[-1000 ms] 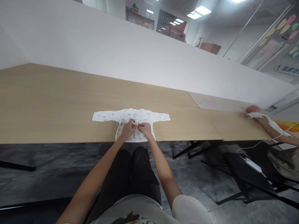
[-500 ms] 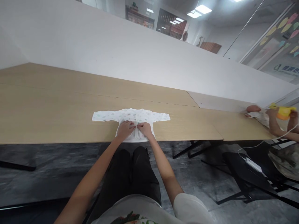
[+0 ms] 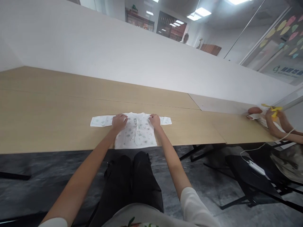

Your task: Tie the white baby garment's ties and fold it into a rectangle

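A small white baby shirt (image 3: pixel 136 134) with a scattered print lies spread flat at the front of the table, its sleeves stretched out to both sides. Down its middle runs the front opening, with its edges together. My left hand (image 3: pixel 119 121) is on the shirt where the left-side sleeve meets the body, fingers bent onto the cloth. At the matching spot on the other side, my right hand (image 3: pixel 155 121) pinches the fabric near the shoulder. The sleeve ends show beyond both hands, and the bottom hem lies along the table's front edge.
The long wooden table (image 3: pixel 59 119) runs along a white partition (image 3: pixel 118 53). At the far right, a co-worker's hands (image 3: pixel 270 118) handle a yellow item (image 3: pixel 276 111) beside a doll (image 3: pixel 255 111). A black chair (image 3: pixel 251 176) bears a white power strip (image 3: pixel 257 167).
Both my hands have left the front opening at the middle and moved apart and upward to the shoulders. More of the shirt's front shows. The co-worker's hands have shifted left.
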`<state>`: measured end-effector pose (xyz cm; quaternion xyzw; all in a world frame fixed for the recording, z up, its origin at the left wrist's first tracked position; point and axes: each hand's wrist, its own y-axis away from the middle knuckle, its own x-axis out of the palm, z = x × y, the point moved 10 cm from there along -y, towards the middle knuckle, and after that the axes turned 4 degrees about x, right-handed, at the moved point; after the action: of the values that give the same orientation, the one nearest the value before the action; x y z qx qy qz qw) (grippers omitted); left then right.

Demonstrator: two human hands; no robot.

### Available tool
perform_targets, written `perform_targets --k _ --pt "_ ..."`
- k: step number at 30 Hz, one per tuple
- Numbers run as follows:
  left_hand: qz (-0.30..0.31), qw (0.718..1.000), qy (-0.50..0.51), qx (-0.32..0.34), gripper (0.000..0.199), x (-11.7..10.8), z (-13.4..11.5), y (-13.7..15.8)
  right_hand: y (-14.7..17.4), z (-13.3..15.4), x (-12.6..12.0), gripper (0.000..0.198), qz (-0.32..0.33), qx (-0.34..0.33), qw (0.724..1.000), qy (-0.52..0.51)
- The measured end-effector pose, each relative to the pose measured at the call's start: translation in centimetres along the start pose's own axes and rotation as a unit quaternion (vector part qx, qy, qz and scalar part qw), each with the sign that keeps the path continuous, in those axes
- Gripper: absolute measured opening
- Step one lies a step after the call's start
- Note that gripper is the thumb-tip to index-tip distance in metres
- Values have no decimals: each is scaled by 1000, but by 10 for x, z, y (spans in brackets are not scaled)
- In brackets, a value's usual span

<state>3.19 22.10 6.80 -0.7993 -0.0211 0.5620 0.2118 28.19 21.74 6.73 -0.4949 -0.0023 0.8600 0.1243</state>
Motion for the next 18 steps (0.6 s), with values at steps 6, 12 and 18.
perform_targets --k 6,12,18 --pt "33 999 -37 0 43 21 9 -30 -30 7 21 31 60 -42 992 101" --pt "86 994 -67 -10 41 38 33 -45 -44 6 25 29 47 -60 981 178" --pt "136 990 39 -15 50 24 55 -54 -58 -5 11 30 76 -82 991 67"
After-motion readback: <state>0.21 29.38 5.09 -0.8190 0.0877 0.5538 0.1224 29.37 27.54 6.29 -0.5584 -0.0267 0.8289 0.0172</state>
